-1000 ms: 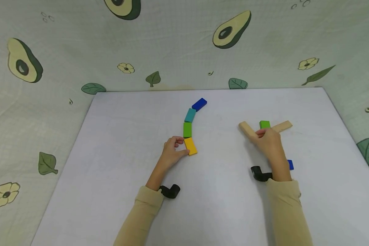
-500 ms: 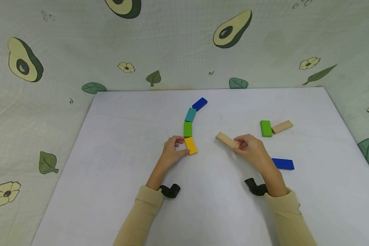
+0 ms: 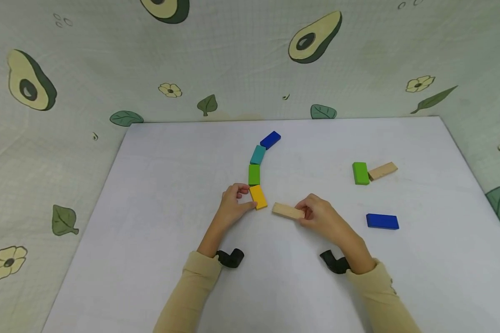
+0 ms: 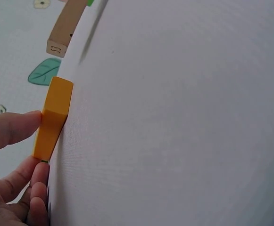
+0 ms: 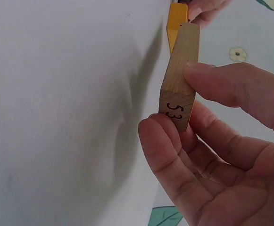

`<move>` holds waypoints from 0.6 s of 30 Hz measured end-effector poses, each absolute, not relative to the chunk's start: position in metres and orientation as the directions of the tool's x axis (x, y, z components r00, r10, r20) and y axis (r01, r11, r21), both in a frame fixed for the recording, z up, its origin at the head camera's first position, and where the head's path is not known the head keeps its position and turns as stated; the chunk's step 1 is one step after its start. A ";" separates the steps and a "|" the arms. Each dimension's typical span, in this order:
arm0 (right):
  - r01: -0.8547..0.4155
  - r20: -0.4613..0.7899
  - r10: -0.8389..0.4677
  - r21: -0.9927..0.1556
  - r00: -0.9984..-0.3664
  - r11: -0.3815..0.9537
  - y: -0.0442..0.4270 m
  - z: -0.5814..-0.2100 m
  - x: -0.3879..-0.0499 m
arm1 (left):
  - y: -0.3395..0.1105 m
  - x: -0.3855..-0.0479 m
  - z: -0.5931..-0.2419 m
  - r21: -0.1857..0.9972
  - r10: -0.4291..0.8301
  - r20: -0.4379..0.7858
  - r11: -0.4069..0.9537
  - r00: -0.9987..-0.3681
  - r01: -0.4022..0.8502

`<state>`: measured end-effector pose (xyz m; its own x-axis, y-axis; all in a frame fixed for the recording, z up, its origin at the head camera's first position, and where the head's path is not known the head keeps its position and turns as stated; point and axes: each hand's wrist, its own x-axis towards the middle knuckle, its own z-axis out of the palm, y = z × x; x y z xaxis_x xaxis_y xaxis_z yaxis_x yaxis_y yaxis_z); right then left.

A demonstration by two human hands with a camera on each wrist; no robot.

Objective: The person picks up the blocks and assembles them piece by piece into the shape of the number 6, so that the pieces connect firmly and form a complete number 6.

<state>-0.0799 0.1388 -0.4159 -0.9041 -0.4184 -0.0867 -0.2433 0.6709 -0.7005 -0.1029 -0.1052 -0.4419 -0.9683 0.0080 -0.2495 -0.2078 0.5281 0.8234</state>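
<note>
Between thumb and index finger, my left hand holds the yellow wooden block, which lies flat on the table. In the left wrist view the thumb presses one side of this block. A plain wooden block is pinched at its right end by my right hand, its other end just right of the yellow block and apart from it. The right wrist view shows the number 53 on this plain block's end. Beyond the yellow block, a green, a teal and a dark blue block form a curved line.
On the right of the white table lie another green block touching a second plain wooden block, and a blue block nearer to me. An avocado-print cloth hangs behind the table's far edge.
My right hand has carried the plain wooden block left and toward me, from beside the right-hand green block to near the yellow one. My left hand has stayed on the yellow block.
</note>
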 end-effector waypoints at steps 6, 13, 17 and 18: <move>-0.255 -0.101 -0.443 -0.695 -0.891 0.672 0.132 -0.419 -0.079 | -0.105 -0.104 -0.443 0.824 0.010 -0.249 0.528 -0.969 -0.206; -0.251 -0.117 -0.448 -0.692 -0.887 0.677 0.127 -0.421 -0.080 | -0.105 -0.104 -0.445 0.819 0.007 -0.262 0.530 -0.965 -0.219; -0.218 -0.146 -0.433 -0.697 -0.890 0.683 0.124 -0.421 -0.080 | -0.106 -0.104 -0.444 0.817 0.006 -0.263 0.533 -0.965 -0.220; -0.212 -0.151 -0.431 -0.698 -0.890 0.684 0.123 -0.421 -0.080 | -0.105 -0.104 -0.443 0.818 0.005 -0.262 0.532 -0.965 -0.219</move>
<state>-0.0803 0.1231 -0.4209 -0.8898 -0.4306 -0.1514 -0.2119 0.6836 -0.6984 -0.1040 -0.1055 -0.4431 -0.9651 0.0052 -0.2617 -0.2189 0.5325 0.8177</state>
